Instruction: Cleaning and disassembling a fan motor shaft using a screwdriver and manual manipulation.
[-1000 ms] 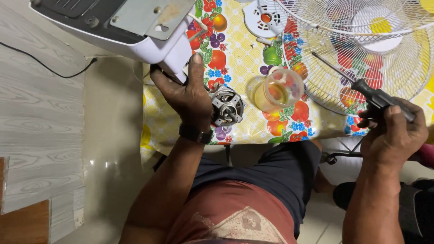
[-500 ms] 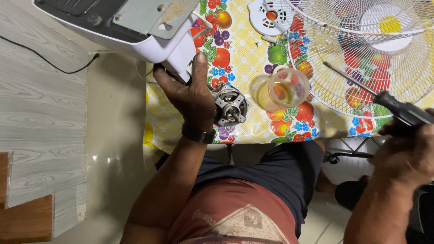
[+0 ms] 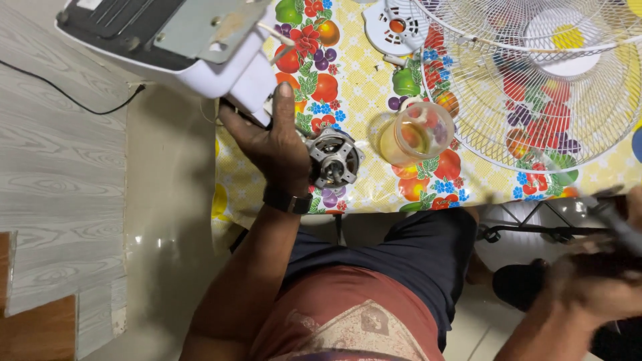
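Left hand (image 3: 274,144) rests on fan motor (image 3: 334,158), fingers curled against white fan housing (image 3: 200,47). Motor sits on counter (image 3: 361,80), left of plastic cup (image 3: 413,134). Right hand (image 3: 595,281) blurred, fingers clamped on screwdriver (image 3: 618,224).

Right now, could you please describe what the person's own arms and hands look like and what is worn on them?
Both forearms are bare, with no sleeves in view and no gloves. The left hand has a dark band, like a watch strap, around its wrist. The right hand is motion-blurred at the frame's edge, so nothing worn on it can be made out.
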